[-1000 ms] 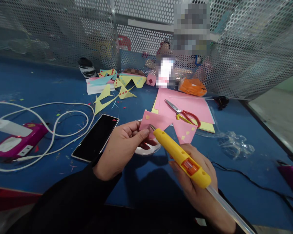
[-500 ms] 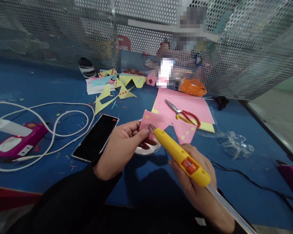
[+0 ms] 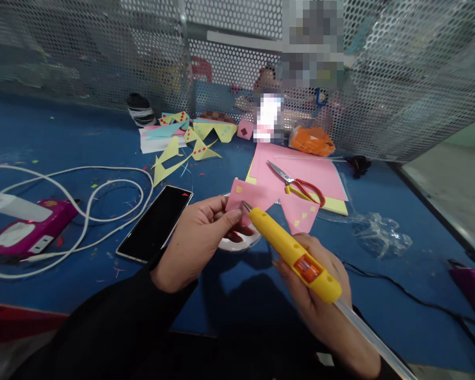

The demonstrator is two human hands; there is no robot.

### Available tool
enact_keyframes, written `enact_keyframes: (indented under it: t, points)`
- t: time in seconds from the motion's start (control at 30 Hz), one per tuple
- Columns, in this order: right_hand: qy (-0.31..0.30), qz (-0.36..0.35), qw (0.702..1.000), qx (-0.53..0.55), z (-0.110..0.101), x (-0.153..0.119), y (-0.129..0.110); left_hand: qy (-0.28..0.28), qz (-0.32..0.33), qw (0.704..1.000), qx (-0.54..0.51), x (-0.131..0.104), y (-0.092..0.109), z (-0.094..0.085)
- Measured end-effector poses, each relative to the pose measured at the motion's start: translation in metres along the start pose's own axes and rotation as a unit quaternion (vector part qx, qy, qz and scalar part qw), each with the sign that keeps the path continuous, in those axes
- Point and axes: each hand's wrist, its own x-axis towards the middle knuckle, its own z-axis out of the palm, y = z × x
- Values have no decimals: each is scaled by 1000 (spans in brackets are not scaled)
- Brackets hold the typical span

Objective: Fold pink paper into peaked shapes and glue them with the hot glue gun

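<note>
My left hand (image 3: pixel 206 232) pinches the left end of a pink paper cutout (image 3: pixel 257 196) between thumb and fingers. Small yellow squares sit on both ends of the cutout, which has a notch in its lower edge. My right hand (image 3: pixel 320 285) grips a yellow hot glue gun (image 3: pixel 281 240) with a clear glue stick (image 3: pixel 372 335) coming out of its back. The gun's metal tip is at the pink paper, close to my left thumb; whether it touches cannot be made out. Beneath the cutout, a white round dish (image 3: pixel 239 244) is partly hidden.
Red-handled scissors (image 3: pixel 279 171) lie on pink and yellow sheets (image 3: pixel 316 169). To the left are a phone (image 3: pixel 154 224), a white cable (image 3: pixel 87 211) and a purple power strip (image 3: pixel 59 214). Yellow paper cutouts (image 3: pixel 216 130) and an orange packet (image 3: pixel 312 141) stand near the perforated metal partition (image 3: pixel 233 66).
My hands, the glue gun and the pink cutout hold virtually the same position. Behind the partition, the blurred patch at the upper right has grown larger.
</note>
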Motion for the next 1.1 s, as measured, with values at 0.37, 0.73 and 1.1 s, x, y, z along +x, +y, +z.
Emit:
enact_keyframes:
  t: [0.37, 0.73, 1.1]
  points:
    - [6, -4, 1000, -19, -1, 2, -2, -2, 2, 1000, -5, 0, 1, 0]
    - [6, -5, 1000, -26, -1, 1, -1, -13, 0, 1000, -25, 0, 0, 1]
    - [10, -2, 1000, -25, 0, -1, 1, -13, 9, 999, -34, 1, -1, 0]
